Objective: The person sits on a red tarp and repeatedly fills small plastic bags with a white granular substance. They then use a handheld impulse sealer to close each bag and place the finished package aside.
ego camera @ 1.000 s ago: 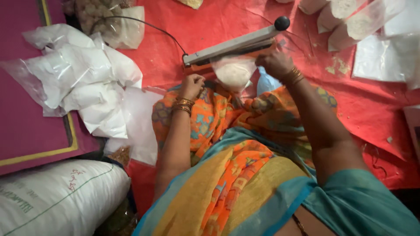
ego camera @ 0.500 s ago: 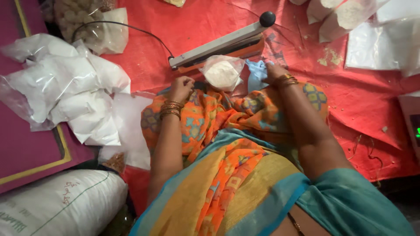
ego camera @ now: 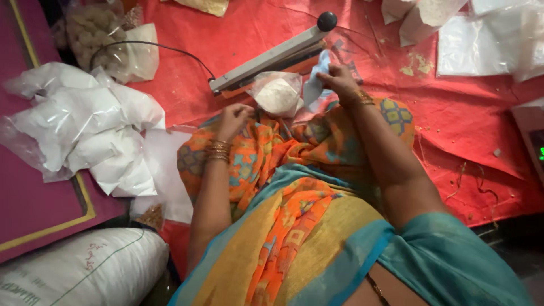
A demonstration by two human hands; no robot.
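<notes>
A clear plastic bag of white powder (ego camera: 277,93) lies in front of my knees, its top under the long grey bar of a heat sealer (ego camera: 266,59) with a black knob. My left hand (ego camera: 235,116) rests just left of the bag, fingers curled, touching the orange cloth over my knee. My right hand (ego camera: 337,79) is closed on a light blue piece of plastic or cloth (ego camera: 314,82) beside the bag's right edge, close under the sealer bar.
A heap of filled white bags (ego camera: 85,130) lies at the left on a maroon mat. A large white sack (ego camera: 79,272) sits at lower left. More bags (ego camera: 481,34) lie at upper right on the red sheet. A scale's edge (ego camera: 532,141) shows at right.
The view has shifted, so everything sits lower and to the left. My right hand has risen from the bag's edge and now grips the blue piece. My left hand stays by the bag.
</notes>
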